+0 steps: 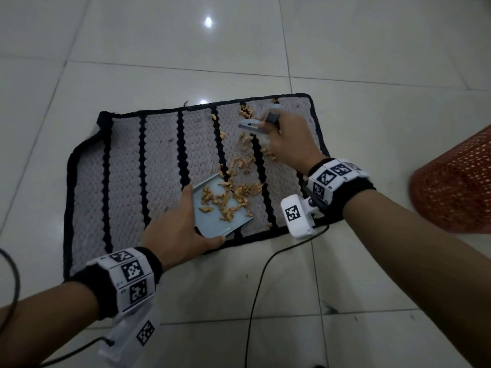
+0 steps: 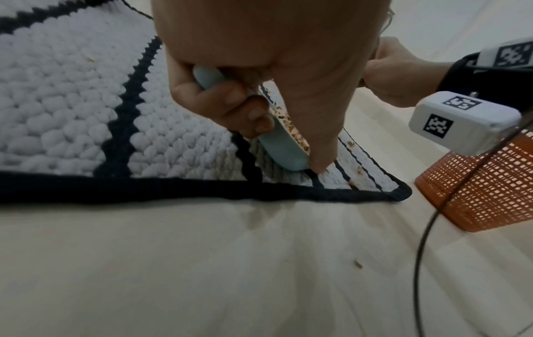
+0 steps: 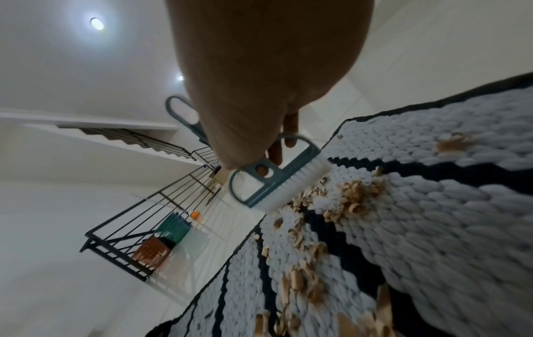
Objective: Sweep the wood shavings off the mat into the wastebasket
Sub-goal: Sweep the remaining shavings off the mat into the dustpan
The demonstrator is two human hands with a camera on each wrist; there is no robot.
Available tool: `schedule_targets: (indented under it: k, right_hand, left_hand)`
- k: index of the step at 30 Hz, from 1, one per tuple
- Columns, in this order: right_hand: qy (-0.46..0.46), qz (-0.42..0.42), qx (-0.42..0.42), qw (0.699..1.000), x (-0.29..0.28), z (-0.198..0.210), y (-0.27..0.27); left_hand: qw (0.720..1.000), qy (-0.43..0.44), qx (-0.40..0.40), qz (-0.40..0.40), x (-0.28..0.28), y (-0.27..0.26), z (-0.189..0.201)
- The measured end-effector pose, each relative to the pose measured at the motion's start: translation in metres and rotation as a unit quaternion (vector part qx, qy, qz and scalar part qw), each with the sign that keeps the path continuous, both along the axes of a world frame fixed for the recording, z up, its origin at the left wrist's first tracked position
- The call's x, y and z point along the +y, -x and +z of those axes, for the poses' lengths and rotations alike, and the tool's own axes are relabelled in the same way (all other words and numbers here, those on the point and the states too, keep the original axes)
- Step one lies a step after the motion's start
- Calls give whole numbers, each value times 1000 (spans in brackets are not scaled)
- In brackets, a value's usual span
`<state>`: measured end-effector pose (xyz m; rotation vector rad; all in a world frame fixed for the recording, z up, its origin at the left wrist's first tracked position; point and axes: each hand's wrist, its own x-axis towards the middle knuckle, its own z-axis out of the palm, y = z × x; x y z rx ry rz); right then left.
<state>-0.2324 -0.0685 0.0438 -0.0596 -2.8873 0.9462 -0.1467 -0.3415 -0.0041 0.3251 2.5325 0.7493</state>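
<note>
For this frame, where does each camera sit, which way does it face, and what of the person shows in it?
Head: on the head, facing forward and down at the mat, both forearms, the left hand on the dustpan, the right hand with the brush.
Left wrist: low by the mat's edge, looking along the fingers gripping the dustpan; the wastebasket stands beyond.
Right wrist: under the wrist, tilted, looking along the hand at the brush and wood shavings.
Shared: all three show the mat and shavings.

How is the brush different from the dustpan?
The brush has white bristles and sits in the right hand at the mat's far end; the dustpan is a flat tray in the left hand, holding shavings. Both are pale blue.
</note>
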Motion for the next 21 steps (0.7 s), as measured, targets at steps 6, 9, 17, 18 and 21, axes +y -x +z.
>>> schedule_targets:
  k: [6, 9, 17, 18, 21]
  right_hand:
    - [14, -116, -33, 993, 5, -23, -11]
    - [20, -114, -26, 993, -2, -34, -20]
    - [38, -12, -3, 999, -62, -26, -78]
    - [45, -5, 2, 999, -67, -25, -85]
    - [62, 10, -5, 998, -79, -21, -97]
  left_hand:
    - [999, 14, -11, 33, 3, -7, -5]
    - [999, 16, -17, 32, 2, -8, -5]
    - [999, 12, -18, 34, 6, -7, 3]
    - [999, 10, -16, 34, 7, -7, 4]
    - [999, -7, -20, 35, 7, -7, 3]
